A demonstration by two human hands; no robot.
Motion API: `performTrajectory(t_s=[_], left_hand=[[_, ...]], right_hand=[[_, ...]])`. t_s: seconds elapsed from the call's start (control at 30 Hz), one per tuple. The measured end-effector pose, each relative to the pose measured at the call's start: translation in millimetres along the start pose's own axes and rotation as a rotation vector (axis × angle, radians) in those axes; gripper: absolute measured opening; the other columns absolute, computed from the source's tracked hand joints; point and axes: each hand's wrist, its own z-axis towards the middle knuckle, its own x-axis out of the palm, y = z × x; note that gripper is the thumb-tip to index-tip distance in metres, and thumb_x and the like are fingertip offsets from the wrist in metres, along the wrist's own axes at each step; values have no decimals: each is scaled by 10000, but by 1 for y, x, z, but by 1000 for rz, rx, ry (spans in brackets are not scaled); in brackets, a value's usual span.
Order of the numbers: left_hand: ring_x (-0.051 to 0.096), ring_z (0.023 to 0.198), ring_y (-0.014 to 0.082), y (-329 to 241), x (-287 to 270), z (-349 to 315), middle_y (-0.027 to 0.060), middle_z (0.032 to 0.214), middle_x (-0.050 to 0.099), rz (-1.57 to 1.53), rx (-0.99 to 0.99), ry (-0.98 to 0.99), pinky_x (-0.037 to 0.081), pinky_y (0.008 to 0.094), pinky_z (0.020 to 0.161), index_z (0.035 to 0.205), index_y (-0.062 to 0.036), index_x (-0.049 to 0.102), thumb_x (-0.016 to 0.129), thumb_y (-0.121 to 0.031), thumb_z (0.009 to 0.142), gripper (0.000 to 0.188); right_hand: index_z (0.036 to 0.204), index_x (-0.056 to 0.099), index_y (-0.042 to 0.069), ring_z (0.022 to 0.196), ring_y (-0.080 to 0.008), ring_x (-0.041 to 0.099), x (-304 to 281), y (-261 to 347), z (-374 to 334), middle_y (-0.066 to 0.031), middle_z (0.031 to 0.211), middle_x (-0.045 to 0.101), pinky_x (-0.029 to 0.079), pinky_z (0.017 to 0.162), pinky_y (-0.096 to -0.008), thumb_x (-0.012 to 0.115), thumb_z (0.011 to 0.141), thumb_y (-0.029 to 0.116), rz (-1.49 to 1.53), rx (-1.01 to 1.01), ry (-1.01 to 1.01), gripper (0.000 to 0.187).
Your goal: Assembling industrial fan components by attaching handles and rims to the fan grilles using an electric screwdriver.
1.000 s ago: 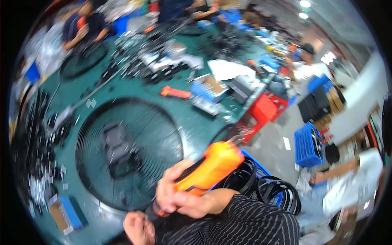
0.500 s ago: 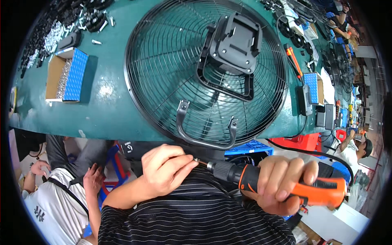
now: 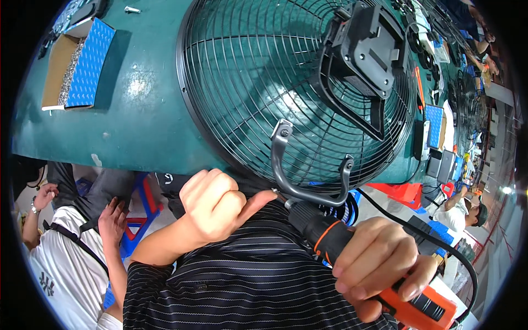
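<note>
My right hand is wrapped round an orange and black electric screwdriver, which points up and left. A small screw sits at the tip of its bit. My left hand has its fingers curled in, and its stretched thumb touches the screw; whether anything lies inside the curled fingers is hidden. Just beyond the bit is a curved black handle on a round black fan grille. A boxy black housing with a U-shaped bracket sits on the grille.
The green table bears a blue cardboard box of small screws at left. Another blue box stands at right. A black cable loops beside the screwdriver. A seated person is close on my left; others work far right.
The view has shifted, so the fan appears further right and higher. My left index finger has come off the screw and curled in, leaving the thumb on it. The screwdriver now tilts more steeply.
</note>
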Motion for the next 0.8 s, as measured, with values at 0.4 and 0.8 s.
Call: performTrajectory(t_s=[0.4, 0.8], left_hand=[[393, 468, 174, 7, -1, -1, 17, 625, 406, -62, -42, 21, 260, 300, 415, 646, -96, 426, 927, -265, 569, 534], [404, 486, 182, 14, -10, 7, 24, 640, 417, -44, -60, 68, 272, 309, 431, 626, -98, 428, 924, -281, 541, 536]], right_hand=[[1290, 483, 65, 629, -188, 631, 17, -3, 28, -91, 829, 600, 557, 538, -283, 710, 873, 55, -83, 153, 101, 475], [1106, 508, 50, 577, -189, 673, 12, -10, 30, -87, 735, 677, 578, 526, -289, 764, 779, -5, -107, 203, 156, 419]])
